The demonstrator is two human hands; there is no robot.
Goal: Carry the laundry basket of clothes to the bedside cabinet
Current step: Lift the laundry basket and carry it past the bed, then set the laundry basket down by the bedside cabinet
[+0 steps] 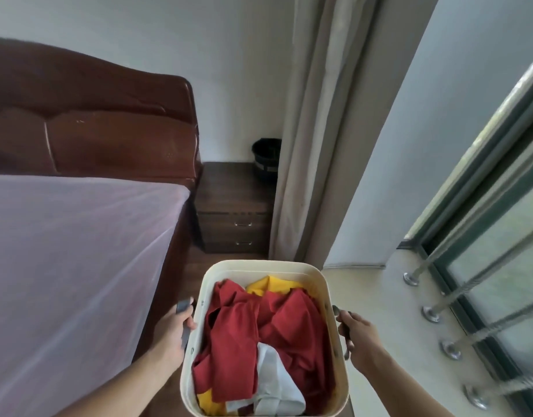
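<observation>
A cream laundry basket (pixel 259 266) hangs in front of me, low in the view, filled with red, yellow and white clothes (pixel 247 326). My left hand (pixel 175 332) grips the grey handle on its left side. My right hand (pixel 358 335) grips the handle on its right side. Beyond the basket, the dark wooden bedside cabinet (pixel 232 191) with two drawers stands between the bed and the curtain. A narrow strip of wooden floor separates basket and cabinet.
A bed (pixel 64 251) with a pale pink sheet and a brown headboard (pixel 94 121) fills the left. A black bin (pixel 266 156) sits on the cabinet's back right. A beige curtain (pixel 313 130) hangs to the right. A window sill (pixel 388 311) with railing bars runs along the right.
</observation>
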